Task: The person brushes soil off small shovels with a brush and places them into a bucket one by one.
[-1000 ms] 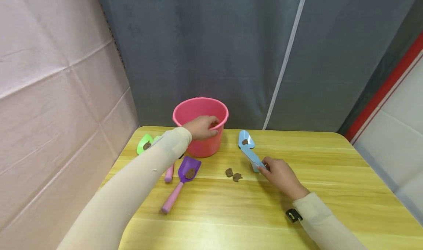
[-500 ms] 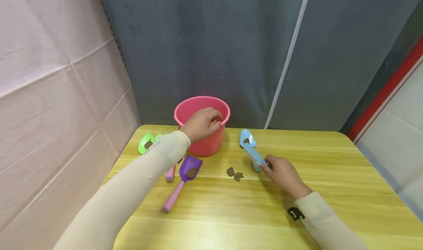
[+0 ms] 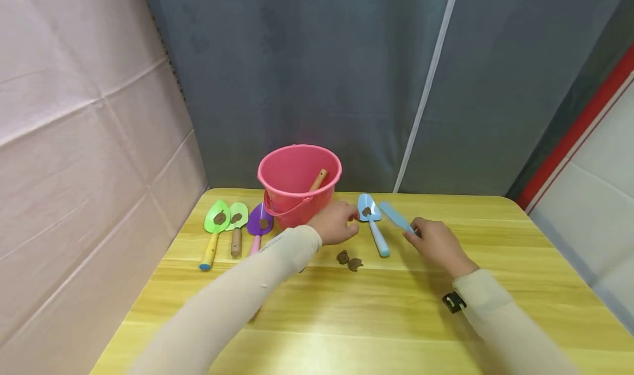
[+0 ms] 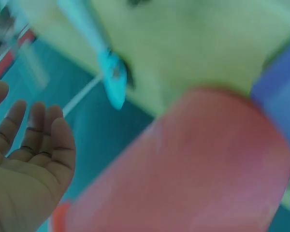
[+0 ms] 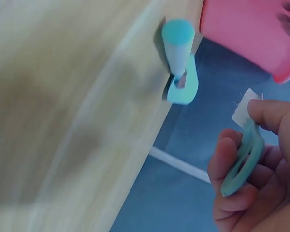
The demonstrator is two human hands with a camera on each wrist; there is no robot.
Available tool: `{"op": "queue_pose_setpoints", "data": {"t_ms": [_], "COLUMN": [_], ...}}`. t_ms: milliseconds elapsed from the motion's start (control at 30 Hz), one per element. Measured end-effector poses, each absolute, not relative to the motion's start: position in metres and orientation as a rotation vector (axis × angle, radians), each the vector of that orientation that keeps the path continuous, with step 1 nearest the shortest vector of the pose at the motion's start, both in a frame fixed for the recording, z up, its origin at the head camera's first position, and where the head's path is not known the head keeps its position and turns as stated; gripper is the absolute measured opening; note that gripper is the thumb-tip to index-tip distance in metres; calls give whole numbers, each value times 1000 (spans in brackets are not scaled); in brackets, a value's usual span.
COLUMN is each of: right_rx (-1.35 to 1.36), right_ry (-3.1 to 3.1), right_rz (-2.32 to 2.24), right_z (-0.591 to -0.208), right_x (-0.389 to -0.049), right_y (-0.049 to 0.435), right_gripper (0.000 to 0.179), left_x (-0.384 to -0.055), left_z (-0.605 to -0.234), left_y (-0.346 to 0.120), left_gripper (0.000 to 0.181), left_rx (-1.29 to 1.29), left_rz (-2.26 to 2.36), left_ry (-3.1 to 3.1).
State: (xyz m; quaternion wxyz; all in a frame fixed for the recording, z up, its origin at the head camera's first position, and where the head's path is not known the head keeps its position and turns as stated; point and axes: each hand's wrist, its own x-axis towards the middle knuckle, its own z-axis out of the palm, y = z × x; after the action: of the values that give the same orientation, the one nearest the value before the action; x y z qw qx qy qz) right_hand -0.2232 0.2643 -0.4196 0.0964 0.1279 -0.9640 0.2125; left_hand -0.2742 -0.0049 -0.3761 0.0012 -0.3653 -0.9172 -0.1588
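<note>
My right hand (image 3: 438, 245) grips a small light-blue brush (image 3: 395, 215), held above the table beside a blue toy shovel (image 3: 377, 237). In the right wrist view, white bristles (image 5: 244, 108) show near my thumb. My left hand (image 3: 334, 223) holds nothing, its fingers loosely bent, in front of the pink bucket (image 3: 317, 207). A wooden handle (image 3: 318, 180) leans inside the bucket; its other end is hidden. Two brown flat pieces (image 3: 349, 260) lie on the table below my left hand. Another brown piece (image 3: 366, 211) rests in the blue shovel's scoop.
On the left lie a green shovel (image 3: 217, 215) with a yellow handle, a pale green one (image 3: 238, 215) and a purple one (image 3: 259, 221), each with a brown piece. My left sleeve partly covers the purple shovel. A grey curtain (image 3: 297, 61) hangs behind the wooden table (image 3: 376, 320).
My left hand has come out of the bucket, leaving the wooden handle inside, and moved right and nearer. My right hand has shifted right with the brush, uncovering the blue shovel's handle.
</note>
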Motion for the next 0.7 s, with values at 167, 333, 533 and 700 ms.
{"op": "queue_pose_setpoints", "data": {"t_ms": [167,333,533,700], "right_rx": [359,306,302,287], "right_ry": [-2879,-2884,-2884,-2904], "right_rz": [602,607,629,640], "right_z": [-411,-407,-408,-409], "right_x": [-231,-240,-251,-253], "right_y": [273,281,279,276], "right_gripper": [21,23,23,24], "left_x": [-273,-274,-280,-284], "left_z": [-411,-438,-461,-468], "left_y": [21,52,79,91], "left_gripper": [33,44,62,62], "left_rx": [-1072,-1002,-797,-679], "left_rz": [-457,-397,-432,-368], "left_ry": [-2985,-3048,-3086,-3129]}}
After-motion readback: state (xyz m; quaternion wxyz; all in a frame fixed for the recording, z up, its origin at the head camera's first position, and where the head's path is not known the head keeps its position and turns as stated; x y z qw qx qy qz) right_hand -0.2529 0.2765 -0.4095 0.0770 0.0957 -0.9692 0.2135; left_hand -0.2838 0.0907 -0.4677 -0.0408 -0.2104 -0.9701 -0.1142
